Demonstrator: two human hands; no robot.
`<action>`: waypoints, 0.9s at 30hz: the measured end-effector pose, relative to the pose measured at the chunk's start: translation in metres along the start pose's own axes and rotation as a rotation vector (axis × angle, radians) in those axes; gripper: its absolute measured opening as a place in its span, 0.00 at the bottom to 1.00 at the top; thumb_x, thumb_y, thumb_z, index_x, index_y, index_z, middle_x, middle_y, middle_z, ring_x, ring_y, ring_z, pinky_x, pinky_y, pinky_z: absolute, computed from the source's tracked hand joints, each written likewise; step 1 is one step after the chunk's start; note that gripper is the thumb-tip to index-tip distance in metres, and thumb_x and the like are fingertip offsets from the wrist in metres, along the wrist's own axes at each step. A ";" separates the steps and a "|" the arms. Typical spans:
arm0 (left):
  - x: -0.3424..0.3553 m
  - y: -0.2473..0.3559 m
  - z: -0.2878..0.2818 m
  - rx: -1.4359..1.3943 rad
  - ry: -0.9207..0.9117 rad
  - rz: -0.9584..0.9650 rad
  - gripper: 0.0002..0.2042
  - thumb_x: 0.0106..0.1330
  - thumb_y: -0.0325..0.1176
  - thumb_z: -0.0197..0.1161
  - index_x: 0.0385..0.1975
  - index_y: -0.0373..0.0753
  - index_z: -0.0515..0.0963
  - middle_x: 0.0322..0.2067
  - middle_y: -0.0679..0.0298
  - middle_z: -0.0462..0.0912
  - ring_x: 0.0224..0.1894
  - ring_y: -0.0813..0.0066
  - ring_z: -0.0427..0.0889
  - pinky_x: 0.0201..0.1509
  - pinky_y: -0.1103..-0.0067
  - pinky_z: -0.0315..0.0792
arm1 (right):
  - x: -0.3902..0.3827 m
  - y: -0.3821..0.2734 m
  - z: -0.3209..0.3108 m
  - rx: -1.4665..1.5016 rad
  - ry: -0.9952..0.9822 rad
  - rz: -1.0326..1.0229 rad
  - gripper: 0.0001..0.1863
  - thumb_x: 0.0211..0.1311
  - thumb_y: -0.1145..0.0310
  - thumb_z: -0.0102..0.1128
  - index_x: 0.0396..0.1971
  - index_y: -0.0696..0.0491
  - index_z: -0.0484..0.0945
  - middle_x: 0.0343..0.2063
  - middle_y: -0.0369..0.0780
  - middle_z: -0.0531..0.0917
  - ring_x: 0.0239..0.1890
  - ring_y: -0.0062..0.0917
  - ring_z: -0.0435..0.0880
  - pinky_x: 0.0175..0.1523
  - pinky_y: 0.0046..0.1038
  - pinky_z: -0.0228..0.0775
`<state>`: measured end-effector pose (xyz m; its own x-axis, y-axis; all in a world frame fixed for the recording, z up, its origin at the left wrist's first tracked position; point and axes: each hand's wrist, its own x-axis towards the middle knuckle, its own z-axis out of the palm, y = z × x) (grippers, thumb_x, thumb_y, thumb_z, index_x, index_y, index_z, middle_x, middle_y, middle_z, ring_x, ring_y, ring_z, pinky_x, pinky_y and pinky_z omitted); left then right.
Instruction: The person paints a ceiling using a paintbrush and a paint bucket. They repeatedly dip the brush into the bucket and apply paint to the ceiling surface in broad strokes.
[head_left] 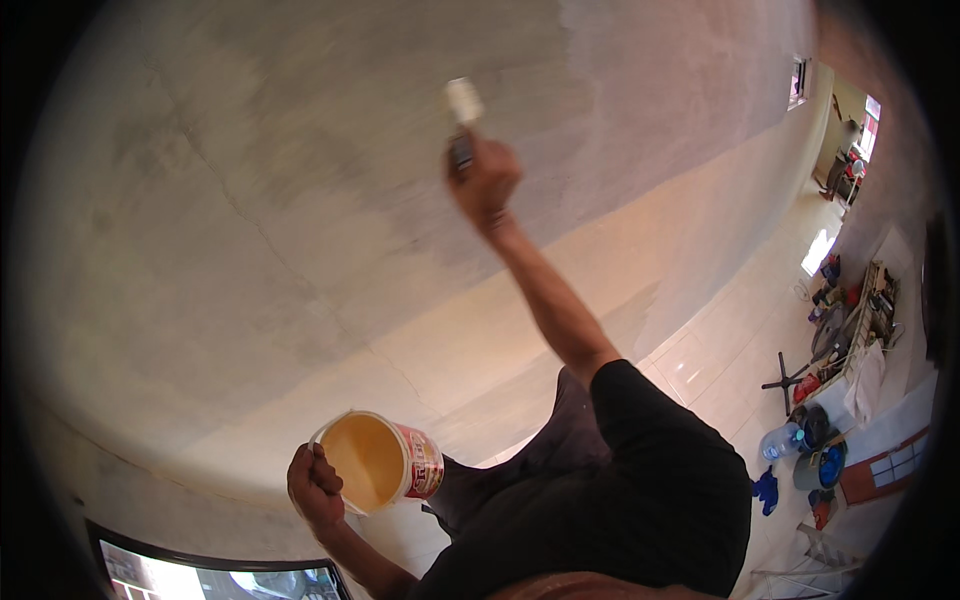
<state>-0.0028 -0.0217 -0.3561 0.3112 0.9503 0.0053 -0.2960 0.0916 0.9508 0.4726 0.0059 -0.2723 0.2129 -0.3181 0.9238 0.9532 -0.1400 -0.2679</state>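
Note:
My right hand (485,175) is closed round the dark handle of a paintbrush (464,102), its pale bristles pointing up. The arm is stretched out toward a large wall (300,180); whether the bristles touch it I cannot tell. Lower down, my left hand (318,485) grips a white plastic paint bucket (424,462) with a red printed label, at its rim and handle. Yellowish-orange colour shows inside the bucket, which is tilted toward the view. The wall is patchy grey-brown with a thin crack, pinkish toward the right and paler beige lower down.
At the lower left stands a screen (220,582) with a black frame. Along the right are a clear water bottle (780,441), a blue cloth (765,490), a black-legged stand (783,383) and piled household things. Another person (843,160) is far off at the upper right.

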 end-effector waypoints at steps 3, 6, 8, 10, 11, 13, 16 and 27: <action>0.003 -0.001 0.002 0.013 0.071 0.003 0.11 0.69 0.38 0.52 0.30 0.37 0.72 0.11 0.78 0.54 0.11 0.91 0.45 0.13 0.85 0.38 | -0.029 -0.098 0.009 0.298 -0.072 -0.017 0.16 0.47 0.71 0.67 0.39 0.55 0.81 0.18 0.39 0.77 0.19 0.32 0.75 0.28 0.33 0.66; -0.001 -0.003 0.002 0.035 0.109 0.010 0.10 0.69 0.37 0.53 0.30 0.38 0.73 0.11 0.79 0.54 0.11 0.91 0.45 0.13 0.86 0.38 | -0.036 -0.146 -0.011 0.597 -0.208 0.026 0.16 0.47 0.73 0.68 0.39 0.55 0.81 0.17 0.38 0.79 0.19 0.29 0.76 0.28 0.30 0.66; 0.000 -0.003 0.002 0.047 0.115 0.014 0.10 0.69 0.37 0.53 0.30 0.38 0.73 0.11 0.79 0.54 0.11 0.91 0.45 0.13 0.86 0.38 | -0.036 -0.162 -0.026 0.672 -0.302 0.064 0.15 0.47 0.74 0.69 0.38 0.55 0.82 0.17 0.37 0.79 0.18 0.28 0.76 0.27 0.29 0.66; 0.001 -0.002 0.004 0.052 0.123 0.011 0.10 0.69 0.38 0.53 0.30 0.38 0.73 0.11 0.79 0.53 0.11 0.91 0.45 0.13 0.86 0.38 | -0.029 -0.155 -0.034 0.743 -0.316 0.063 0.13 0.47 0.73 0.70 0.36 0.55 0.83 0.17 0.37 0.80 0.18 0.27 0.76 0.27 0.29 0.67; 0.003 -0.003 0.004 0.045 0.114 0.001 0.10 0.69 0.38 0.52 0.30 0.38 0.73 0.11 0.79 0.53 0.11 0.91 0.45 0.13 0.86 0.38 | -0.025 -0.146 -0.036 0.776 -0.323 0.059 0.13 0.48 0.72 0.71 0.36 0.55 0.83 0.16 0.37 0.80 0.18 0.27 0.76 0.27 0.29 0.67; 0.004 -0.004 0.001 0.034 0.103 -0.016 0.11 0.69 0.38 0.52 0.30 0.38 0.73 0.11 0.79 0.53 0.11 0.91 0.45 0.13 0.86 0.38 | -0.025 -0.116 -0.029 0.730 -0.339 0.091 0.11 0.48 0.72 0.72 0.35 0.52 0.85 0.19 0.38 0.83 0.19 0.25 0.79 0.25 0.26 0.69; 0.004 -0.005 -0.012 0.009 0.025 -0.011 0.11 0.70 0.38 0.52 0.30 0.37 0.72 0.11 0.79 0.53 0.11 0.91 0.45 0.13 0.85 0.38 | -0.013 -0.057 -0.021 0.640 -0.438 0.302 0.10 0.54 0.73 0.70 0.37 0.54 0.85 0.27 0.40 0.87 0.21 0.14 0.79 0.25 0.20 0.70; 0.001 -0.005 -0.007 0.007 -0.027 0.014 0.12 0.70 0.38 0.52 0.31 0.36 0.72 0.11 0.79 0.53 0.11 0.91 0.45 0.13 0.85 0.38 | 0.050 0.216 -0.104 -0.192 0.200 0.425 0.08 0.51 0.67 0.69 0.31 0.53 0.87 0.20 0.39 0.86 0.22 0.23 0.85 0.29 0.27 0.73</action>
<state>-0.0076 -0.0187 -0.3629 0.3312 0.9432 0.0272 -0.2945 0.0759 0.9526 0.6670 -0.1380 -0.3126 0.5104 -0.5555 0.6564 0.7306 -0.1224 -0.6717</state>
